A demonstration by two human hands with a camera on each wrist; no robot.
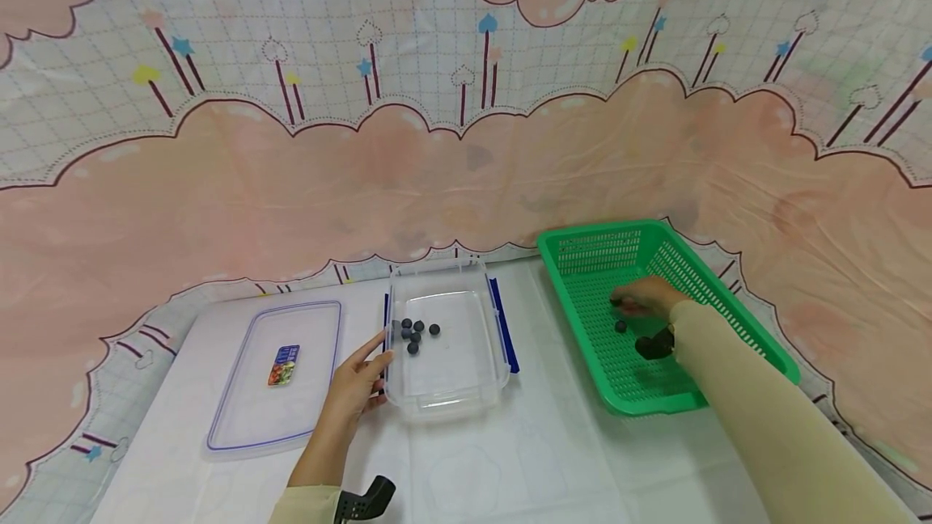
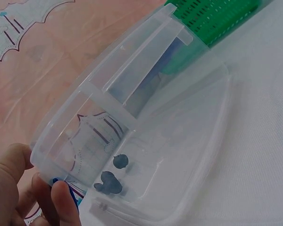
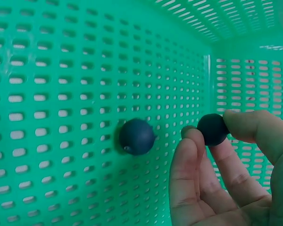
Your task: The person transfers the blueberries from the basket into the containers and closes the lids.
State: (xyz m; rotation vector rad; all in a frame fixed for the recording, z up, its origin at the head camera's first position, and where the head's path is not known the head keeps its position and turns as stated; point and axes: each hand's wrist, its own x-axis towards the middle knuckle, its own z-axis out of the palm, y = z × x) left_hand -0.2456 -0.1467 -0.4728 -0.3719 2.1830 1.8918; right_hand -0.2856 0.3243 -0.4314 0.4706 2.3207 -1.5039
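Observation:
My right hand is inside the green basket, pinching a blueberry between thumb and fingertips. Another blueberry lies on the basket floor beside it. To the left, a clear plastic container sits on the table without its lid, several blueberries gathered at its left side. My left hand holds that container by its left wall, thumb at the rim and fingers curled by the blue latch.
A clear lid with a blue edge and a colourful label lies flat on the table left of the container. Another blue latch sticks out on the container's right. Behind the white-covered table hangs a printed cloth.

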